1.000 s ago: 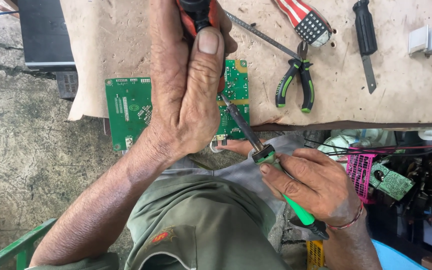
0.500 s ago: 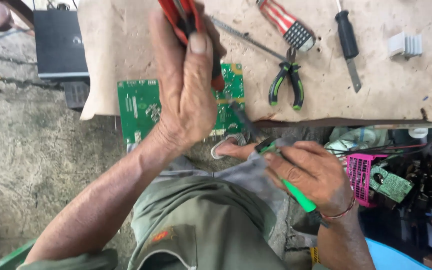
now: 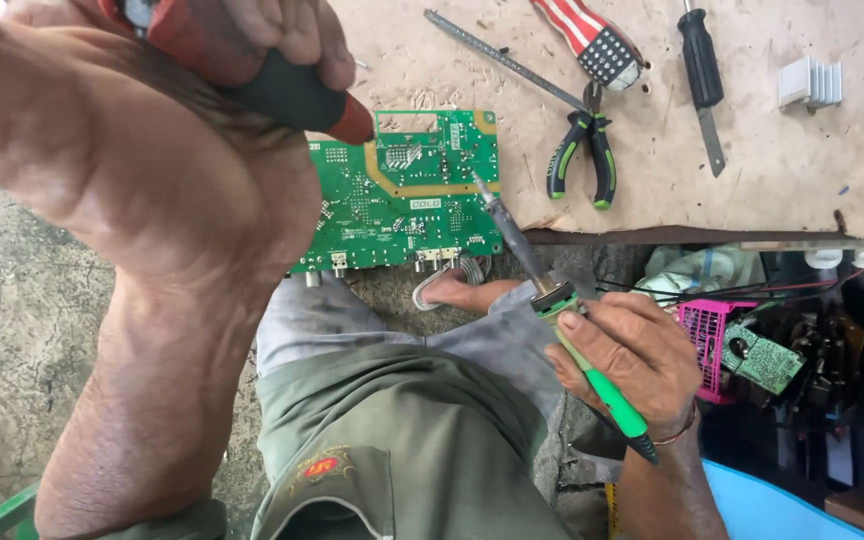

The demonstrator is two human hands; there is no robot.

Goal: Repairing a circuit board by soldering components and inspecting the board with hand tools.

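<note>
Now you are holding a soldering iron [image 3: 552,300] over a green circuit board [image 3: 402,200].
Your right hand [image 3: 637,360] is gripping its green handle; your left hand [image 3: 162,150] is clenching a red-and-black tool [image 3: 252,70].

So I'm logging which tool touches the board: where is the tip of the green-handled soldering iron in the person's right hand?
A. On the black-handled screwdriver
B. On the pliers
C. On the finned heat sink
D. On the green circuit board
D: the soldering iron, held in the right hand, runs up so that its tip meets the green circuit board, left of the pliers.
</note>
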